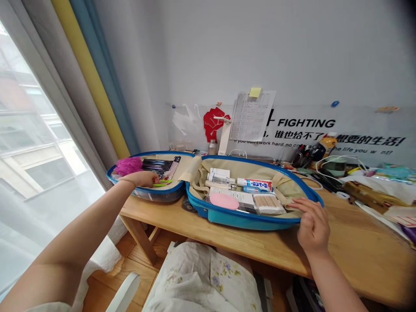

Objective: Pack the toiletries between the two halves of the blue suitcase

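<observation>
A blue suitcase lies spread open on the wooden table. My left hand reaches into its left half, fingers closed at a slim yellow-green item whose kind I cannot make out. Beside that hand are a purple bath puff and a dark pack of slim items. My right hand rests at the right rim, fingers stretched out and apart, holding nothing. The right half holds a toothpaste box, a pink oval item, a pack of cotton swabs and several small boxes and tubes.
The table carries clutter on the right: a brown pouch, white cables and a yellow-labelled bottle. A white lamp stands behind the suitcase, against the wall. Curtains and a window are on the left.
</observation>
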The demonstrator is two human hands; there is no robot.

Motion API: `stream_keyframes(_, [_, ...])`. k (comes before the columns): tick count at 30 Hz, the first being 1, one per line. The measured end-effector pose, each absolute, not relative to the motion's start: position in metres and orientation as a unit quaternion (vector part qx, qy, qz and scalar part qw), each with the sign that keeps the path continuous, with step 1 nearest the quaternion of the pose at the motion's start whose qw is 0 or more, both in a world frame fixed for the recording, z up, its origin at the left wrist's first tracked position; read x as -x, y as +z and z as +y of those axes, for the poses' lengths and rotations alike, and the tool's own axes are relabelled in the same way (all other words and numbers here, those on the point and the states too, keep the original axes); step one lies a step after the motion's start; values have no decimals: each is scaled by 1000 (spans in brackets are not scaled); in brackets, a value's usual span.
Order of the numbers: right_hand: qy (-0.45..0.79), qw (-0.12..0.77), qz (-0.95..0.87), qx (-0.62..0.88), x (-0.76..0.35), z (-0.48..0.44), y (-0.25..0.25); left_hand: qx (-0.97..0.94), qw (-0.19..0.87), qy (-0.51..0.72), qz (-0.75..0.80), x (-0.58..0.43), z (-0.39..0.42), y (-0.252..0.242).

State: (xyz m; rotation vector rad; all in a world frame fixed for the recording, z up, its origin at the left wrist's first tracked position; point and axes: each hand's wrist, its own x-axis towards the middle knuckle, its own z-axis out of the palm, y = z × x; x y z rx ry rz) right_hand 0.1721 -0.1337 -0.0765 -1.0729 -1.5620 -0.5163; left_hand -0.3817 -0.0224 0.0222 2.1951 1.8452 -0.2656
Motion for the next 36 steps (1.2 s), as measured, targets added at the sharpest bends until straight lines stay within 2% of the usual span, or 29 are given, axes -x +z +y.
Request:
stream_keyframes(10, [-216,560,-667,443,-170,-134,-75,-772,158,-45,614,385,-32,22])
stream_keyframes(16, [-220,564,-668,432,-168,-134,-74,-767,113,67,628,372,-40,37])
stream_keyframes(21, [-206,560,-662,453,-169,-135,-75,-824,75,169,536,304,-50,67])
stream_keyframes(24, [-210,560,-661,454,-170,-134,-76,-871,93,149,458,245,-51,74])
stream_keyframes(29, [-217,566,-664,439,-170,-134,-77,-915,97,6,391,171,-37,56])
stream_keyframes(36, [-216,565,-669,433,-170,-134,-77,-924,96,-49,366,147,-21,30])
